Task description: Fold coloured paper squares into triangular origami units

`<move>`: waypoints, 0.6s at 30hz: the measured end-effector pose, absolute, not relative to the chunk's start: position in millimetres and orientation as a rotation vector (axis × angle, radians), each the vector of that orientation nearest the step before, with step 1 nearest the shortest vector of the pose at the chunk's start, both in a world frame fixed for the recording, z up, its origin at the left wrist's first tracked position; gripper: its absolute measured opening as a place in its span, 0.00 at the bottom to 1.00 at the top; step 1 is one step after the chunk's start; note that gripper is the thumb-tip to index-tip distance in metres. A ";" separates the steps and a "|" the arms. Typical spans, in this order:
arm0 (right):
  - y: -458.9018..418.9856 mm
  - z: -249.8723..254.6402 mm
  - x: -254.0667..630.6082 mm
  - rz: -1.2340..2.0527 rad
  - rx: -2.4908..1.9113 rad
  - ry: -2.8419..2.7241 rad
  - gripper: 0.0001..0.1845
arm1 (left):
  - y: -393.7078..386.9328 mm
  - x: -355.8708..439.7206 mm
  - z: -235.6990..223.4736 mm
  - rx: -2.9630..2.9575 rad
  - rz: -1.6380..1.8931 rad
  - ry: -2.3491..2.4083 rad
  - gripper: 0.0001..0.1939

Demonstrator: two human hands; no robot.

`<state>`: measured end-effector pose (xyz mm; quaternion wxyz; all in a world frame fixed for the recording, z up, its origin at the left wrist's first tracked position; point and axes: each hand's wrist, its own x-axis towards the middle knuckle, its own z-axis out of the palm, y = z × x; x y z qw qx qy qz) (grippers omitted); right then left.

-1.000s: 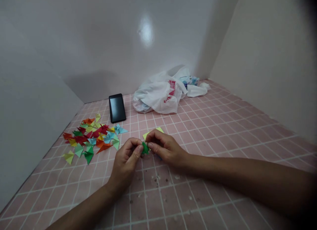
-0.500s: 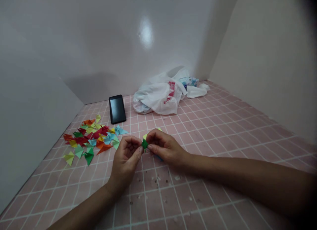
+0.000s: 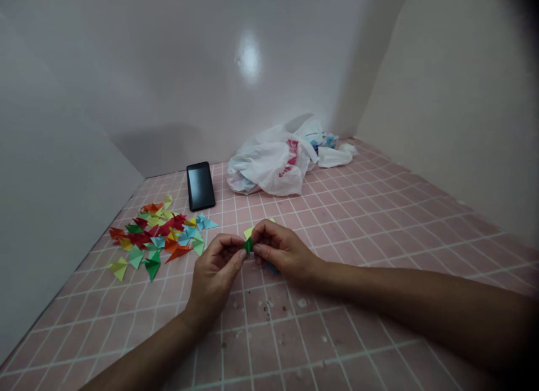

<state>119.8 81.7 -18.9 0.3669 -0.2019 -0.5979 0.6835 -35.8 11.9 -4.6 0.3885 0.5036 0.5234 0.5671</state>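
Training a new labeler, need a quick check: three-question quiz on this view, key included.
1. True or false: the left hand and right hand both have fingers on the small green paper.
2. What colour is the print on the white bag? A) green B) red C) black
3. Fill in: as the camera sees it, the phone lies to the ____ of the bag.

Key: 1 true; 2 B; 3 left.

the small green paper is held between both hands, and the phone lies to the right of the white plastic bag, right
Not quite: the head view shows the phone to the left of the white plastic bag. The small green paper is indeed held between the left hand and right hand.
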 end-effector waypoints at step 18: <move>81.6 -20.6 121.3 1.616 -0.548 -1.649 0.04 | 11.7 -35.4 -3.6 1.317 1.388 1.403 0.05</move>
